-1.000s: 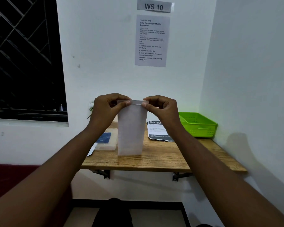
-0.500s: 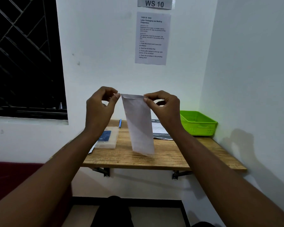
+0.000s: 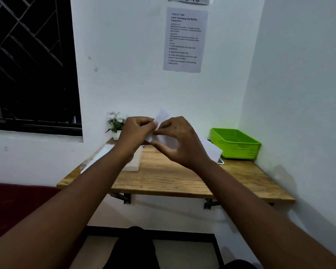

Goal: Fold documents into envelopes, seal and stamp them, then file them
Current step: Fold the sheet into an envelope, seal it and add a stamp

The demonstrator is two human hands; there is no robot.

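I see my left hand (image 3: 136, 131) and right hand (image 3: 179, 141) both pinching the envelope (image 3: 163, 116) in mid-air above the worktop (image 3: 163, 177), fingers curled around it. If either pinch loosens, I judge it could crease or drop short of the green basket (image 3: 235, 143) at three o'clock.

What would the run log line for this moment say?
step: handling envelope | left hand: pinching it | right hand: gripping it | basket: nothing visible inside

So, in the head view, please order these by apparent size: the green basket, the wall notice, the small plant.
1. Wall notice and green basket: they look about alike, so I give them no order.
2. Small plant: clearly smallest.
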